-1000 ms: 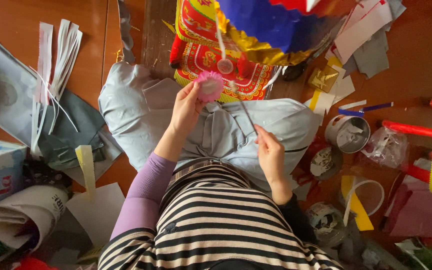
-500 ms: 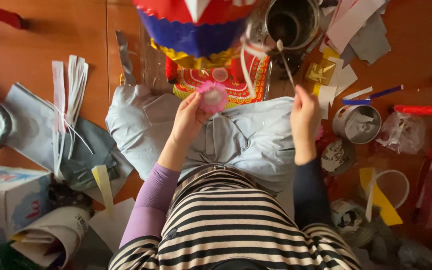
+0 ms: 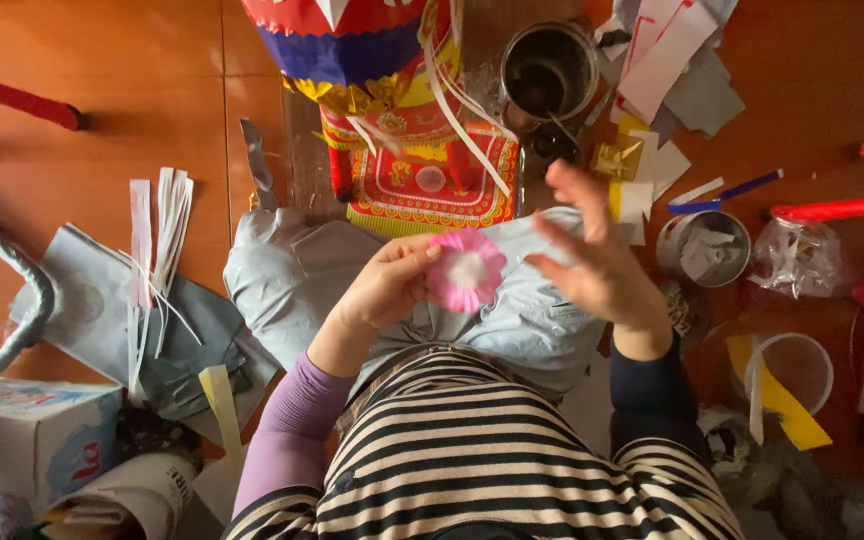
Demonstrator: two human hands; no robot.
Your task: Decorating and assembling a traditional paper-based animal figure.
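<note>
Plainly, with our left hand (image 3: 384, 290) pinching the pink paper flower (image 3: 466, 270) and our right hand's (image 3: 597, 260) fingers spread empty, its petals could have crumpled.

A paper flower (image 3: 466, 270) is held between left hand (image 3: 387, 285) and right hand (image 3: 597, 260). A tin (image 3: 550, 72) stands beyond; paper strips (image 3: 157, 225) lie left.

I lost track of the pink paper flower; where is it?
In the head view, centre frame: the pink paper flower is pinched in the left hand, over the lap, just left of the open right hand.
</note>
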